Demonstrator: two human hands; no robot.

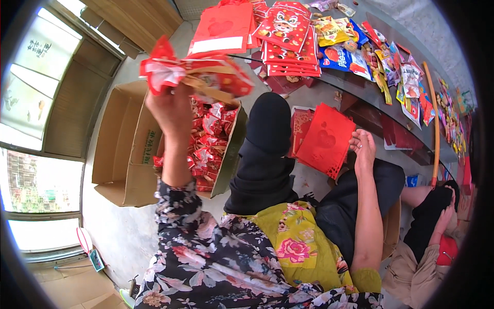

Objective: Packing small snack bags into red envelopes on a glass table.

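Note:
My left hand is raised over a cardboard box, closed around the gathered neck of a filled red gift bag. Its pinched top fans out above my fingers, and a tan ribbon or strip lies along it. The box below holds several similar red filled bags. By my right knee, my right hand has its fingers curled at the right edge of a flat red bag or sheet with a heart print. Whether anything is in those fingers is hidden.
Stacked flat red bags and a larger red heart-print bag lie ahead. Snack packets cover a dark glass table at the right. An orange stick curves over its edge. Another person sits at the far right.

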